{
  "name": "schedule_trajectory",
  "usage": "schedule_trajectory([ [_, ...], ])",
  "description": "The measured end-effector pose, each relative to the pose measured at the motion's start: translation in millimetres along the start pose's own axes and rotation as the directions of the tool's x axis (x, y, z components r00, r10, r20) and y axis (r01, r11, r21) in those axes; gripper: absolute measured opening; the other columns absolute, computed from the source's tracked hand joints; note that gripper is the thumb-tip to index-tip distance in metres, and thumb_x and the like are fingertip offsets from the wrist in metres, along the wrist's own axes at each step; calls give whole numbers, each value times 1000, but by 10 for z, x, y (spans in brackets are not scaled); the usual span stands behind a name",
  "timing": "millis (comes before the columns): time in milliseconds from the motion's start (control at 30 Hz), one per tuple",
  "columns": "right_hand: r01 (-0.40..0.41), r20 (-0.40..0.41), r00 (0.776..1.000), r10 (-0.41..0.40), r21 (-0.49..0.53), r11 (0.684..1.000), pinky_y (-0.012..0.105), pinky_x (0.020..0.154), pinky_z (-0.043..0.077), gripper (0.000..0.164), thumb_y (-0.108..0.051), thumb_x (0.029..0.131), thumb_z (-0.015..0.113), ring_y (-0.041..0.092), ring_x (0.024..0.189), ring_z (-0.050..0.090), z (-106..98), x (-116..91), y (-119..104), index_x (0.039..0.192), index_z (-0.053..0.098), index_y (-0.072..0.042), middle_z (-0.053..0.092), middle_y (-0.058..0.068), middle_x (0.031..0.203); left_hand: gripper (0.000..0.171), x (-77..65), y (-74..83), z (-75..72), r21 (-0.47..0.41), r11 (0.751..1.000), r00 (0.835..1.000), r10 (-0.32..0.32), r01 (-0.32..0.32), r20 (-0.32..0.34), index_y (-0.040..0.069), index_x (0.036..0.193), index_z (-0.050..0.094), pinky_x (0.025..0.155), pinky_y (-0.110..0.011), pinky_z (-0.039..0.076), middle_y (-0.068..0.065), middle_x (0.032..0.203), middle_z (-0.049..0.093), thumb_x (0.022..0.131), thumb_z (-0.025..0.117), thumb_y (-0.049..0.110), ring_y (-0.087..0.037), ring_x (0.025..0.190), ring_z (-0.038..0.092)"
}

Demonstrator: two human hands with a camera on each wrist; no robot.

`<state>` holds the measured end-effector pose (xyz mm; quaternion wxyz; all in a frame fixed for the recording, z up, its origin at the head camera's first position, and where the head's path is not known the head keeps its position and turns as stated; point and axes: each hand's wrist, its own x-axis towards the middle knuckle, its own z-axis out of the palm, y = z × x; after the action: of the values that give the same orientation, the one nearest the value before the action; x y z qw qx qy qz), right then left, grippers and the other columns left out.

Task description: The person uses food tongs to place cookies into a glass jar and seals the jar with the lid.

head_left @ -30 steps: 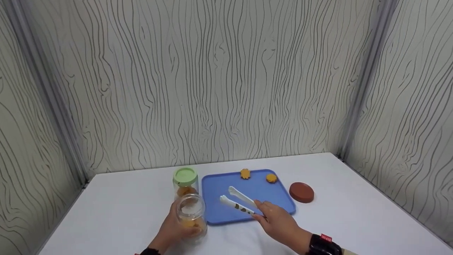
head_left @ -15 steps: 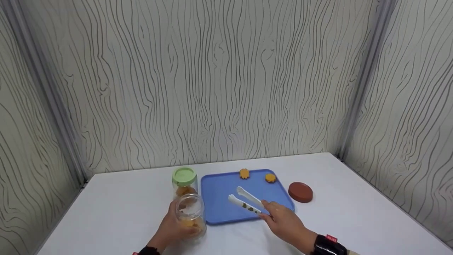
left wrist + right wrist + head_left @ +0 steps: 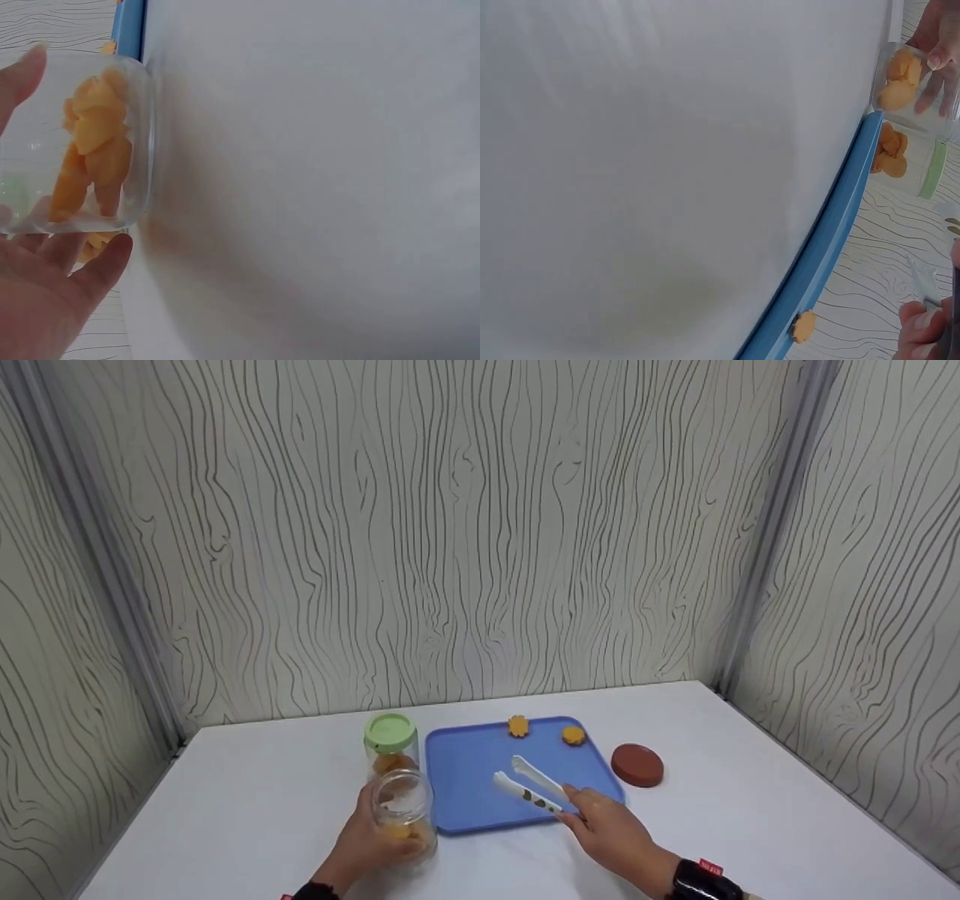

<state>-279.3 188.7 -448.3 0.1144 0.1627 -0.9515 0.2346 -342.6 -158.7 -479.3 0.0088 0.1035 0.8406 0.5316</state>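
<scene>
My left hand [image 3: 365, 841] grips an open clear jar [image 3: 405, 812], thumb and fingers on either side. Orange cookie-like pieces [image 3: 97, 139] lie heaped at its bottom in the left wrist view. White tongs with brown spots [image 3: 529, 799] are in my right hand [image 3: 613, 834], their tips apart with nothing between them, over the blue tray [image 3: 461, 780]. Along the tray's far side are a flower-shaped orange piece [image 3: 518, 726] and a rounder one [image 3: 573, 736]. The right wrist view catches only the right fingers [image 3: 922, 326] at its lower right edge.
Just behind the open jar stands a second jar with a green lid [image 3: 391, 733], also holding orange pieces. A red-brown round lid [image 3: 637, 766] lies right of the tray. Patterned panels [image 3: 450, 547] enclose the white table [image 3: 247, 795] at the back and sides.
My right hand has drawn the tongs rightward, away from the open jar, tips still apart. The left hand keeps its grip on the jar in nearly the same place.
</scene>
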Motion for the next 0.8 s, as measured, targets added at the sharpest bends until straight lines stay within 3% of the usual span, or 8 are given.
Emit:
schedule_trajectory([
  [400, -51, -68, 997, 46, -75, 996, 28, 62, 42, 46, -21, 93, 64, 14, 74, 50, 15, 3, 163, 125, 58, 11, 62, 5, 93, 115, 1, 2, 3, 4, 1000, 1000, -20, 20, -4, -2, 146, 21, 102, -63, 33, -28, 135, 46, 61, 93, 26, -46, 125, 42],
  [567, -112, -72, 992, 107, -75, 991, 35, 69, 48, 45, -20, 92, 66, 17, 83, 55, 24, 28, 219, 124, 58, 12, 66, 14, 104, 111, -3, -23, 8, 1, 1000, 1000, 19, -19, -9, -2, 145, 22, 101, -62, 34, -26, 134, 46, 64, 92, 24, -44, 124, 44],
  [800, -217, -45, 976, 214, -80, 973, 44, 80, 51, 45, -18, 93, 65, 19, 89, 59, 25, 75, 312, 125, 57, 12, 66, 15, 106, 111, -5, -14, 19, -21, 1000, 1000, 16, -16, -6, -4, 145, 20, 100, -62, 35, -28, 135, 44, 65, 91, 25, -46, 124, 43],
])
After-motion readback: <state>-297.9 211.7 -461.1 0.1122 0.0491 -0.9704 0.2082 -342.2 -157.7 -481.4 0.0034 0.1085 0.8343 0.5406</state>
